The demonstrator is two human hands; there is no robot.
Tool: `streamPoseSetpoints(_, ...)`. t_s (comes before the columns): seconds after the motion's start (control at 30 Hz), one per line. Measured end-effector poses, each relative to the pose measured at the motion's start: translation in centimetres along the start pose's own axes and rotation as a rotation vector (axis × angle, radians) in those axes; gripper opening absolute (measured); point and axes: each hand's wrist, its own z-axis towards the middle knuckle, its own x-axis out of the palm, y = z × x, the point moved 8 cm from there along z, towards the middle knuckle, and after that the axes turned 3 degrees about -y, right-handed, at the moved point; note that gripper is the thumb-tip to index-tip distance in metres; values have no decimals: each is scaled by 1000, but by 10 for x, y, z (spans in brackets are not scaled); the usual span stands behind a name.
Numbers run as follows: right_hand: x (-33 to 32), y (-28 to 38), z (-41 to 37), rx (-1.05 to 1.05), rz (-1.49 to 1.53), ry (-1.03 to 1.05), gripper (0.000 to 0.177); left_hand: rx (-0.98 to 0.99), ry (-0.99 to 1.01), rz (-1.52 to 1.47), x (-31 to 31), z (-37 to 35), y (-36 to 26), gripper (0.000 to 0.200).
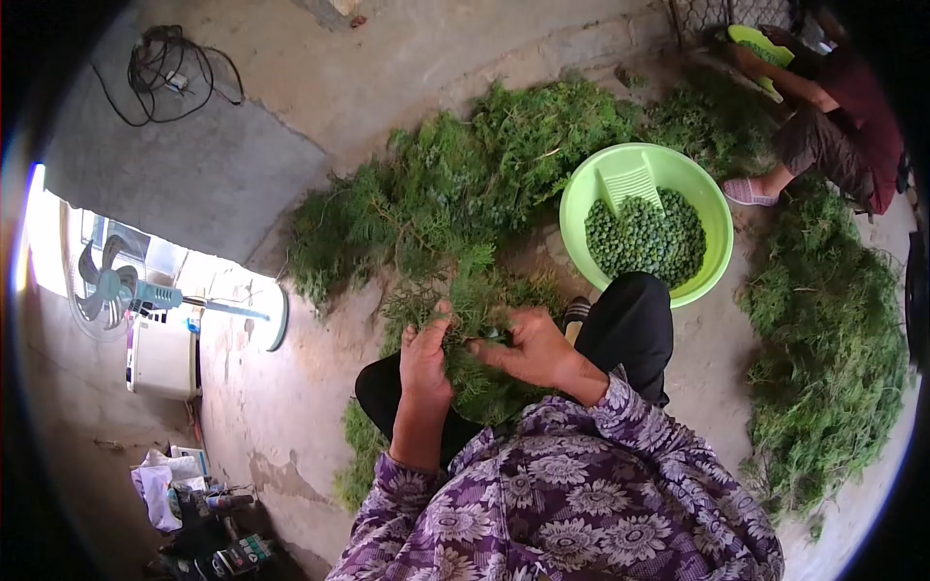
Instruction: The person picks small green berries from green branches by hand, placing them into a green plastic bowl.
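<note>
The ground is a bare gray concrete floor (252, 184). A big pile of green branches (465, 184) lies in front of the person, and more branches (823, 358) lie in a heap on the right. There is open floor to the left of the pile, up to a fan (107, 286) and a black cable (165, 73). A green bowl (591, 194) sits just beside the person's knee (630, 324), full of little green berries (644, 237), with a small scoop (632, 184) inside. Another person (833, 126) sits far off at the top right, well apart from the hands.

Both hands are close together over the lap. The left hand (424, 360) points up with its fingers curled around a green sprig (475, 310). The right hand (531, 347) reaches in from the side, palm down, and its fingers pinch the same sprig. The sprig is between the two hands, just near the edge of the big pile.
</note>
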Motion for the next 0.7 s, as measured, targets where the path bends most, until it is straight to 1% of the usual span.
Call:
streamPoseSetpoints(0.03, 5, -3, -1, 91, -34, 106, 22, 2, 3, 0, -7, 5, 8, 26)
streamPoseSetpoints(0.07, 12, -8, -3, 182, -67, 211, 22, -2, 1, 12, -12, 11, 12, 32)
streamPoseSetpoints(0.1, 13, -7, -3, 180, -68, 208, 22, -7, -1, 24, -16, 15, 17, 41)
streamPoseSetpoints(0.13, 17, -4, -3, 155, -51, 214, 22, -5, 2, 25, -18, 16, 22, 41)
streamPoseSetpoints(0.2, 23, 2, -3, 126, -36, 218, 23, 84, 15, -22, -12, 17, 13, 35)
streamPoseSetpoints(0.23, 31, -8, -9, 343, 164, 288, 24, 88, 17, -22, -11, 16, 8, 35)
streamPoseSetpoints(0.27, 41, -15, -18, 561, 368, 356, 25, -49, 122, -350, 3, 13, 4, 25)
streamPoseSetpoints(0.3, 41, -10, -19, 558, 369, 358, 25, -188, 226, -677, 18, 9, -2, 19)
streamPoseSetpoints(0.33, 45, -6, -25, 665, 427, 428, 25, -184, 223, -675, 20, 11, -7, 19)
streamPoseSetpoints(0.37, 50, -2, -31, 770, 485, 500, 25, -226, 354, -757, 34, 10, -13, 16)
streamPoseSetpoints(0.4, 49, 1, -30, 764, 487, 507, 25, -268, 486, -837, 48, 4, -21, 17)
streamPoseSetpoints(0.43, 47, 5, -28, 758, 543, 492, 25, -242, 385, -806, 47, 2, -23, 22)
streamPoseSetpoints(0.47, 46, 9, -27, 753, 600, 475, 25, -240, 380, -802, 51, -3, -29, 22)
streamPoseSetpoints(0.5, 44, 14, -27, 753, 604, 477, 25, -298, 258, -857, 49, -4, -28, 25)
streamPoseSetpoints(0.53, 46, 29, -27, 668, 619, 611, 24, -356, 138, -913, 46, -3, -24, 29)
streamPoseSetpoints(0.57, 49, 44, -29, 582, 631, 744, 23, -356, 138, -914, 42, 4, -22, 29)
streamPoseSetpoints(0.6, 51, 57, -32, 448, 596, 839, 20, -351, 222, -978, 39, 14, -23, 32)
streamPoseSetpoints(0.63, 50, 62, -35, 499, 714, 846, 19, -346, 307, -1041, 36, 20, -24, 34)
streamPoseSetpoints(0.67, 48, 66, -37, 548, 833, 851, 18, -346, 308, -1042, 30, 24, -22, 34)
streamPoseSetpoints(0.7, 40, 59, -32, 615, 877, 729, 19, -342, 397, -1056, 28, 25, -25, 37)
